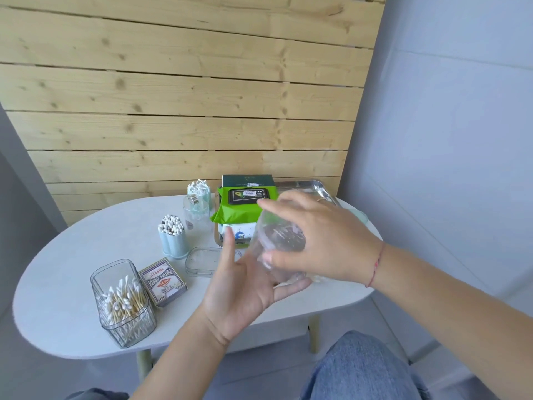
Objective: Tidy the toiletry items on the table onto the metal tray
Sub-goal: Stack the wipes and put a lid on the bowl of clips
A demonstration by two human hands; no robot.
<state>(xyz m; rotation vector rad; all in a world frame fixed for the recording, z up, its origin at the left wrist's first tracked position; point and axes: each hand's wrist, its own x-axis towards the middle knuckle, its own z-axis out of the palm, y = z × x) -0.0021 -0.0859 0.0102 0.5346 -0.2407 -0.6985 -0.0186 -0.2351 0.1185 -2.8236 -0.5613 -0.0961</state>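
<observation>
Both hands hold a clear plastic jar (278, 238) above the table's middle. My left hand (245, 287) cups it from below and my right hand (320, 241) grips it from above. Behind them the metal tray (305, 186) carries a green wet-wipe pack (240, 209), a dark green box (247, 180) and a small white tissue pack (239, 232). On the white table (72, 261) stand a clear box of cotton swabs (122, 301), a pale blue swab holder (172, 236), and a clear lidded jar (196, 215) in front of another swab holder (199, 189).
A deck of playing cards (163, 282) lies beside the swab box. A clear plastic lid (202, 261) rests flat near the tray. A wooden slat wall rises just behind the table. My knee in jeans (360, 368) is below the table's front edge.
</observation>
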